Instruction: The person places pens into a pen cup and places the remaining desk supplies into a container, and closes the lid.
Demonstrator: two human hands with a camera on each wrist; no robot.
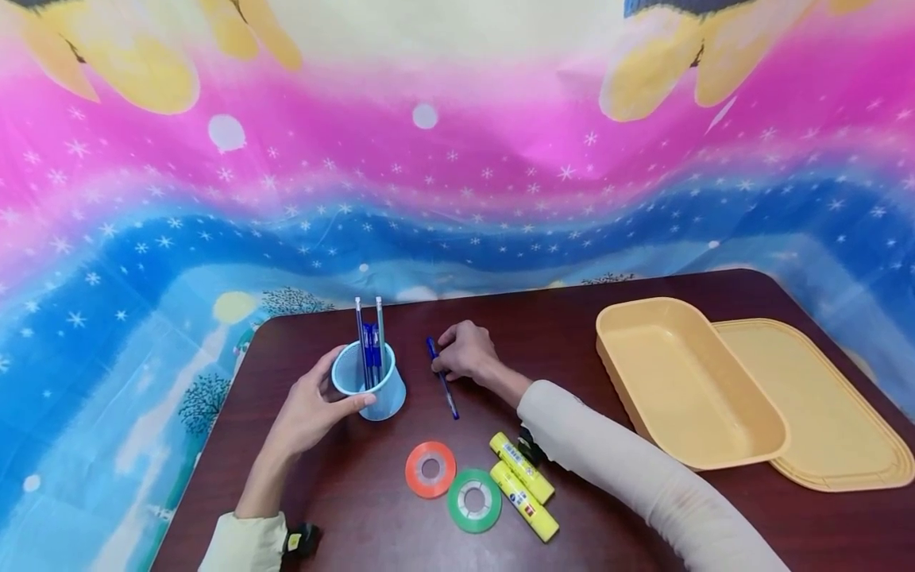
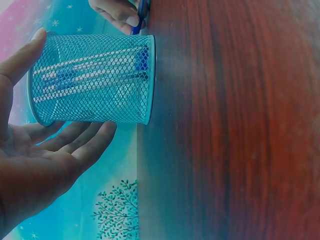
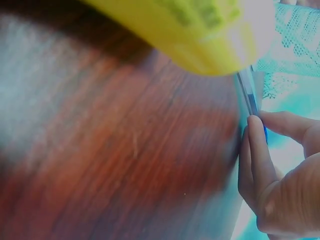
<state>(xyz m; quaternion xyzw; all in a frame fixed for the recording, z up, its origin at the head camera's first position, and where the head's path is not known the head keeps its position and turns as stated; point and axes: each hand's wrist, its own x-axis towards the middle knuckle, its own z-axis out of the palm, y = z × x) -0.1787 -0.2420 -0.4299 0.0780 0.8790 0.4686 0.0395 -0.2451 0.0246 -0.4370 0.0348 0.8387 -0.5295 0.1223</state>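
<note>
A light blue mesh pen holder [image 1: 388, 402] stands upright on the table, with two pencils [image 1: 380, 322] and blue pens [image 1: 371, 345] inside it. My left hand [image 1: 309, 409] grips it from the left, thumb at the rim on the near side and fingers around the far side. To its right, my right hand [image 1: 468, 349] pinches a blue pen [image 1: 449, 396] between thumb and fingers. That pen lies slanted, its lower end pointing toward me. In the right wrist view the fingertips [image 3: 255, 122] meet on the pen's barrel.
Nearer me lie an orange tape roll [image 1: 412, 469], a green tape roll [image 1: 457, 516] and two yellow glue sticks [image 1: 525, 502], close below my right forearm. On the right, a tan plastic box [image 1: 661, 373] overlaps its tan lid [image 1: 822, 405]. A printed cloth [image 1: 457, 214] hangs behind the table.
</note>
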